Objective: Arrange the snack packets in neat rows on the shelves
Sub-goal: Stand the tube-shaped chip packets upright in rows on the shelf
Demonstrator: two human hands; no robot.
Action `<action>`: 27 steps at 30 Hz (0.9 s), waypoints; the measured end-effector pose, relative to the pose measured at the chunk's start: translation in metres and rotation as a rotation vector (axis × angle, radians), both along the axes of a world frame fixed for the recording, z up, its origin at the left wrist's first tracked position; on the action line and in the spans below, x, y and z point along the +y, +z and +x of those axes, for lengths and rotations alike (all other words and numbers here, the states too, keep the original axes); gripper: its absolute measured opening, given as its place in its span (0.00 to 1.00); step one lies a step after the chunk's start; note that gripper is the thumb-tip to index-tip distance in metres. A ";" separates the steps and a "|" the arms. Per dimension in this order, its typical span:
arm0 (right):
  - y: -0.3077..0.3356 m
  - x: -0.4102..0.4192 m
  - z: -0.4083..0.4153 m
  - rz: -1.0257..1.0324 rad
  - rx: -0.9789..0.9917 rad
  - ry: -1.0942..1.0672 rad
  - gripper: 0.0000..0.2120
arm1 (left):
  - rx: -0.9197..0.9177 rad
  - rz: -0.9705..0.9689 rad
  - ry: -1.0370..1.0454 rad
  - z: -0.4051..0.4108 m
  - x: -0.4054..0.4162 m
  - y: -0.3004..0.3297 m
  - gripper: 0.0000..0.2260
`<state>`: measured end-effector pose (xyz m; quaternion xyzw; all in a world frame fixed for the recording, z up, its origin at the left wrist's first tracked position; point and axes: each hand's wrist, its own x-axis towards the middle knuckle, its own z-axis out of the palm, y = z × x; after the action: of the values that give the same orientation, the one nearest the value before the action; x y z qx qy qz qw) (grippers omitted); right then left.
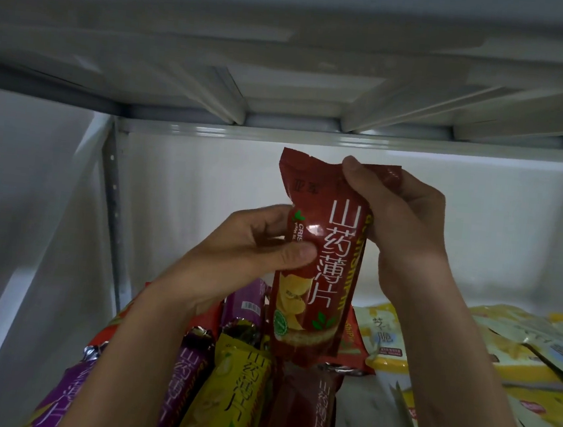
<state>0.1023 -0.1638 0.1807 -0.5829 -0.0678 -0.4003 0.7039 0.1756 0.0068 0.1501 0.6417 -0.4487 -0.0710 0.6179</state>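
A dark red snack packet [320,261] with white lettering hangs upright in the air above the shelf. My left hand [256,248] grips its left edge at mid height, thumb across the front. My right hand [399,224] pinches its top right corner and upper side. Below it lie several long packets side by side: a purple packet [185,376], a yellow packet [239,391] and a dark red packet [309,408]. Another purple packet [247,304] lies behind them, partly hidden by my left wrist.
Pale yellow packets [384,340] lie flat in a loose heap at the right of the white shelf [366,424]. A perforated metal upright [114,204] stands at the left. The underside of the shelf above [285,86] is close overhead.
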 end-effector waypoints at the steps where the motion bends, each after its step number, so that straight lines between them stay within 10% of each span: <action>1: 0.000 0.000 0.000 0.014 -0.008 0.000 0.07 | -0.002 0.051 -0.016 -0.001 0.000 0.000 0.21; 27: -0.004 -0.013 0.003 -0.249 0.194 0.173 0.27 | 0.036 -0.045 0.247 -0.003 -0.004 0.003 0.15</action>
<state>0.1054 -0.1768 0.1767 -0.6934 -0.0986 -0.2687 0.6613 0.1722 0.0030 0.1527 0.6767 -0.3567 0.0041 0.6440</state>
